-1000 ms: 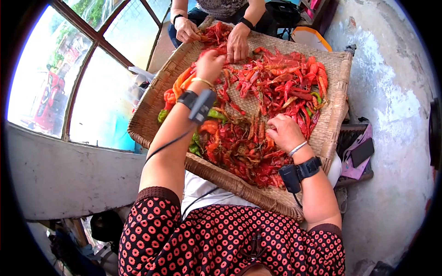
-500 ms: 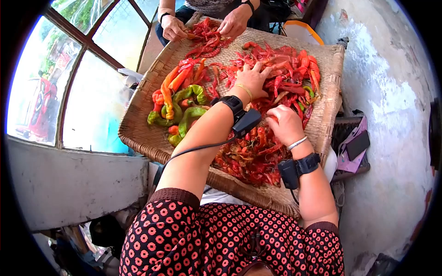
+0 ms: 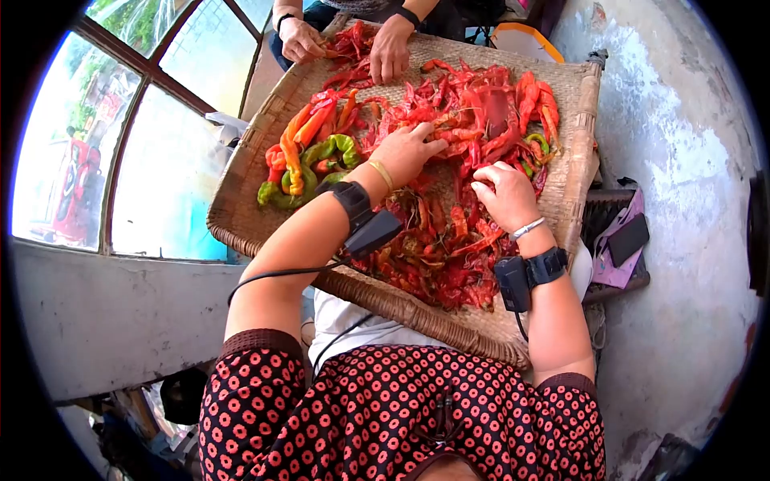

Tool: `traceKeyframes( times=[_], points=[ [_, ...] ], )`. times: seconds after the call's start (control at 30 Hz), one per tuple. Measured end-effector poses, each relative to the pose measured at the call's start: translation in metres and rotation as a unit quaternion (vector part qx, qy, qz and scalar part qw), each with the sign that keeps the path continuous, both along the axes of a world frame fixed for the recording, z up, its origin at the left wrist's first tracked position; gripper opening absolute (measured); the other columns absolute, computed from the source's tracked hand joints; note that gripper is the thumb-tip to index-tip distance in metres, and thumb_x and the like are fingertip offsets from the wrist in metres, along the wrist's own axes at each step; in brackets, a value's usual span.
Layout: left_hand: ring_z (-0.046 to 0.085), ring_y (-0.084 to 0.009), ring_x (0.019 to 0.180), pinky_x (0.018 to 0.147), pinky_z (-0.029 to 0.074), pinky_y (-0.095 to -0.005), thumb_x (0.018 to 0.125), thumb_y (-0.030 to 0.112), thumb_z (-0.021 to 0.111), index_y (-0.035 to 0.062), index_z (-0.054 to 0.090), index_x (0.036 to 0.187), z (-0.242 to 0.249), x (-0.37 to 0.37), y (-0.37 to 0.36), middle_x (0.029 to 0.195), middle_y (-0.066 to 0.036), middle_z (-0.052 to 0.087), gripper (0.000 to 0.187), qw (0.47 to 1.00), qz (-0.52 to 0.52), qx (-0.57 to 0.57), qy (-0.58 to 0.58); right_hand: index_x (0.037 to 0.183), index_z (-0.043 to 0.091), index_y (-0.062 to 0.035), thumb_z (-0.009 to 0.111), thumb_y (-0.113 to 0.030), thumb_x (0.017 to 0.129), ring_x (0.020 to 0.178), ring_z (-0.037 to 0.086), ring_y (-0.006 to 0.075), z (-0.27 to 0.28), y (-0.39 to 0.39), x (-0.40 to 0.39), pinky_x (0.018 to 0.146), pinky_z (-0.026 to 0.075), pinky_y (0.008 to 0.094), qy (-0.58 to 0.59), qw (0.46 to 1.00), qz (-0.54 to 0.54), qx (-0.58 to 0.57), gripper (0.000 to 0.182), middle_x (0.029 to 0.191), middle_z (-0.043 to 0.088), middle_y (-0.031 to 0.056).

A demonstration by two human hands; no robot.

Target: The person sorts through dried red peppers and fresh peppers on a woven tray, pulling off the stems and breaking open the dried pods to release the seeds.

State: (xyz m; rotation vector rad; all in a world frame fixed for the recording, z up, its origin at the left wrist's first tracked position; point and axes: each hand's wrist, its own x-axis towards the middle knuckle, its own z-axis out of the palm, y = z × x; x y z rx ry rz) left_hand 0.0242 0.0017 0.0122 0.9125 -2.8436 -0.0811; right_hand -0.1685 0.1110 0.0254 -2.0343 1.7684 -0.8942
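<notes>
A shallow woven basket tray (image 3: 241,188) holds a spread of wrinkled red chili peppers (image 3: 473,96). My left hand (image 3: 405,152) is over the middle of the heap, its fingers and thumb closing on a red chili pepper (image 3: 459,138). To its right, my right hand (image 3: 509,196) is curled above the peppers, thumb and fingers drawn together; whatever lies between them is too hidden to name. Darker, shrivelled red peppers (image 3: 433,264) lie nearer me. Orange peppers (image 3: 293,152) and green peppers (image 3: 341,152) are grouped on the left.
Across the tray, another person's hands (image 3: 391,52) are at a smaller pile of red chilies (image 3: 351,44). A window (image 3: 172,172) is on the left and a worn plaster wall (image 3: 666,160) on the right. A phone (image 3: 628,239) lies beside the tray.
My left hand has drawn back toward the left, its spread fingers now closing. The right hand has shifted slightly right and up. The other person's hand has come down onto the tray.
</notes>
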Motion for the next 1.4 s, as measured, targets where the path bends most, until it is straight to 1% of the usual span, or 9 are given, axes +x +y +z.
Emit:
traceKeyframes(
  times=[0.3, 0.5, 0.67, 0.8, 1.07, 1.13, 1.23, 1.33, 1.4],
  points=[
    [0.052, -0.0337, 0.099, 0.082, 0.046, -0.0374, 0.067, 0.004, 0.058, 0.0215, 0.055, 0.113, 0.027, 0.02, 0.026, 0.126, -0.015, 0.039, 0.05, 0.997, -0.041, 0.034, -0.05, 0.072, 0.061, -0.0048, 0.062, -0.021, 0.074, 0.076, 0.056, 0.0302, -0.004, 0.0, -0.001, 0.068, 0.045, 0.0394, 0.031, 0.998, -0.042, 0.042, 0.016, 0.08, 0.057, 0.0127],
    [0.046, -0.035, 0.106, 0.085, 0.043, -0.042, 0.066, 0.024, 0.068, 0.0214, 0.056, 0.112, 0.057, 0.017, 0.046, 0.128, -0.016, 0.037, 0.047, 0.984, -0.066, 0.077, -0.146, 0.097, 0.058, -0.0067, 0.063, -0.024, 0.074, 0.083, 0.057, 0.0314, -0.002, 0.003, 0.003, 0.074, 0.046, 0.0387, 0.015, 0.998, -0.06, 0.033, 0.029, 0.088, 0.058, 0.0149],
    [0.043, -0.0349, 0.104, 0.086, 0.04, -0.0424, 0.068, 0.04, 0.066, 0.0185, 0.064, 0.1, 0.049, 0.0, 0.05, 0.125, -0.015, 0.041, 0.039, 0.992, -0.046, 0.101, -0.059, 0.109, 0.051, -0.0103, 0.062, -0.023, 0.074, 0.085, 0.058, 0.032, -0.001, 0.007, 0.013, 0.075, 0.046, 0.042, 0.168, 0.982, -0.03, 0.076, 0.038, 0.091, 0.059, 0.0153],
    [0.046, -0.0327, 0.099, 0.084, 0.041, -0.0421, 0.069, 0.031, 0.065, 0.017, 0.065, 0.097, 0.027, -0.002, 0.047, 0.123, -0.014, 0.043, 0.031, 0.997, -0.014, 0.079, 0.0, 0.101, 0.057, -0.0103, 0.053, -0.011, 0.072, 0.078, 0.059, 0.033, 0.0, 0.004, 0.009, 0.069, 0.047, 0.0441, 0.162, 0.978, -0.065, 0.113, 0.03, 0.083, 0.062, 0.0146],
    [0.048, -0.0295, 0.103, 0.091, 0.036, -0.0369, 0.077, 0.019, 0.062, 0.0073, 0.066, 0.089, 0.023, 0.016, 0.027, 0.115, -0.015, 0.051, 0.018, 0.968, -0.027, 0.091, 0.233, 0.089, 0.06, -0.0026, 0.059, -0.015, 0.069, 0.083, 0.058, 0.0336, -0.001, 0.0, 0.0, 0.074, 0.046, 0.0383, -0.062, 0.993, -0.073, 0.069, 0.023, 0.087, 0.062, 0.0186],
    [0.056, -0.0172, 0.083, 0.074, 0.045, -0.0291, 0.081, 0.017, 0.061, 0.0021, 0.064, 0.086, 0.037, 0.021, 0.024, 0.094, -0.008, 0.058, 0.016, 0.948, 0.0, 0.145, 0.283, 0.09, 0.06, -0.0013, 0.059, -0.015, 0.069, 0.084, 0.059, 0.0332, 0.004, 0.001, 0.001, 0.074, 0.046, 0.037, -0.099, 0.988, -0.062, 0.104, 0.024, 0.088, 0.062, 0.019],
    [0.043, -0.0051, 0.055, 0.054, 0.041, -0.023, 0.084, 0.023, 0.059, 0.001, 0.064, 0.083, 0.041, 0.03, 0.01, 0.058, 0.003, 0.049, 0.023, 0.837, 0.139, 0.327, 0.416, 0.09, 0.06, -0.0011, 0.06, -0.015, 0.069, 0.082, 0.06, 0.0311, 0.003, 0.0, 0.0, 0.074, 0.046, 0.0349, -0.122, 0.986, -0.041, 0.108, 0.025, 0.087, 0.062, 0.0182],
    [0.049, -0.0088, 0.053, 0.049, 0.041, -0.0222, 0.088, 0.024, 0.052, -0.0007, 0.061, 0.086, 0.038, 0.046, -0.021, 0.061, 0.0, 0.052, 0.026, 0.628, 0.181, 0.445, 0.612, 0.091, 0.06, -0.0009, 0.061, -0.014, 0.07, 0.079, 0.06, 0.0278, -0.004, -0.002, -0.001, 0.072, 0.046, 0.0324, -0.199, 0.97, -0.021, 0.138, 0.025, 0.085, 0.063, 0.0169],
    [0.05, -0.0096, 0.054, 0.048, 0.041, -0.0219, 0.089, 0.024, 0.05, -0.0013, 0.06, 0.089, 0.038, 0.042, -0.022, 0.063, -0.001, 0.053, 0.027, 0.626, 0.261, 0.426, 0.599, 0.09, 0.06, -0.0008, 0.061, -0.014, 0.07, 0.076, 0.06, 0.0263, -0.01, -0.004, -0.002, 0.071, 0.046, 0.0316, -0.219, 0.965, -0.016, 0.141, 0.024, 0.084, 0.063, 0.0163]
  ],
)
